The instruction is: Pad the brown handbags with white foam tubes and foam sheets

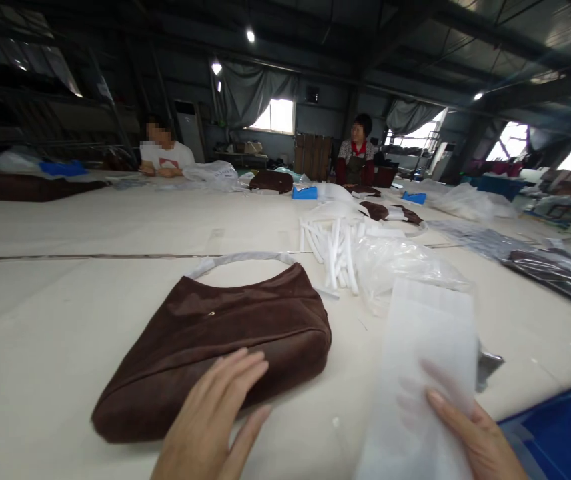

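A dark brown handbag (245,320) lies on the white table in front of me, its strap (245,257) wrapped in pale material and arched toward the far side. My left hand (220,407) is at the bag's near side with fingers stretched out and thumb apart; whether it touches the bag I cannot tell. On the right, my right hand (470,427) grips a translucent white sheet (425,327) between thumb and fingers. The fingers show faintly through the sheet, whose lower end runs out of view.
White foam-like sticks (338,250) and clear plastic bags (400,263) lie beyond the handbag. A blue bin (565,433) is at lower right. Wrapped brown goods (555,273) lie farther right. Two people, one in a white shirt (178,157), are across the table (40,320).
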Demonstrator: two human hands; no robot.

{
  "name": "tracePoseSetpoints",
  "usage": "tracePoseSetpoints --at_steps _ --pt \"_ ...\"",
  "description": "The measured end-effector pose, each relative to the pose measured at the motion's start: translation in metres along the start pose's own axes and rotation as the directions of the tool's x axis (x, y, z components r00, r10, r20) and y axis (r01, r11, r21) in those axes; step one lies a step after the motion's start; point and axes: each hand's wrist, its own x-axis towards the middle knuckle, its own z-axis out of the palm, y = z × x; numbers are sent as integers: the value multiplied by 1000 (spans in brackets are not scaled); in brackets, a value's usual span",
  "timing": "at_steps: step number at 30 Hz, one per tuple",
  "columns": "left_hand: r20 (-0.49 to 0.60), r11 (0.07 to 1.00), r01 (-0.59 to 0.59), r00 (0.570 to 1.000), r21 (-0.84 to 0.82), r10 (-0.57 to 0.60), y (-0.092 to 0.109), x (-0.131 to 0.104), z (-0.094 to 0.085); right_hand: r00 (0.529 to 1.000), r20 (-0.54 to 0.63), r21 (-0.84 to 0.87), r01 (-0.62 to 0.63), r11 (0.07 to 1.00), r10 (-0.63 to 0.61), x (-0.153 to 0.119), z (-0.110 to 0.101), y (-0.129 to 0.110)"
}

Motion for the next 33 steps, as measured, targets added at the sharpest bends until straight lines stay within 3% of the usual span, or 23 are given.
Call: tracePoseSetpoints --at_steps 1,3,5,7,9,11,13,15,18,22,27,30,32,33 --pt "-15 992 -83 996 92 85 -9 12 1 1000 14 0 2 1000 -2 -2 1 4" --pt "-24 984 -135 990 119 139 -16 30 7 999 47 0 22 1000 -22 -3 7 14" --pt "-19 994 -102 995 -39 101 -8 40 17 996 72 -9 49 999 -49 -1 14 23" --pt "86 950 61 996 -307 -36 12 46 30 993 94 -31 78 996 -75 2 18 29" --pt "301 770 337 933 -542 -198 34 52 47 988 128 -59 100 993 -92 5 19 35" --pt "490 517 574 816 -635 -306 53 59 68 977 187 -87 123 989 -105 6 19 40" --pt "568 330 667 744 -668 -352 65 67 86 963 249 -107 135 985 -104 8 19 46" --pt "568 250 667 736 -702 -367 71 73 97 949 296 -101 145 984 -109 9 18 48" --pt "528 262 621 775 -739 -348 74 76 98 929 327 5 181 983 -173 10 18 36" --pt "541 348 611 791 -711 -284 82 74 86 916 306 135 229 964 -261 13 25 -2" --pt "537 432 580 811 -690 -231 101 68 83 942 235 96 225 970 -241 25 34 -40" --pt "526 359 614 789 -703 -318 98 70 84 946 109 80 298 951 -305 31 -1 -53" --pt "533 286 647 753 -707 -385 87 74 80 949 -110 63 304 951 -296 29 -51 -60" --pt "530 268 654 741 -707 -412 79 77 77 927 -249 40 298 954 -279 25 -81 -63"
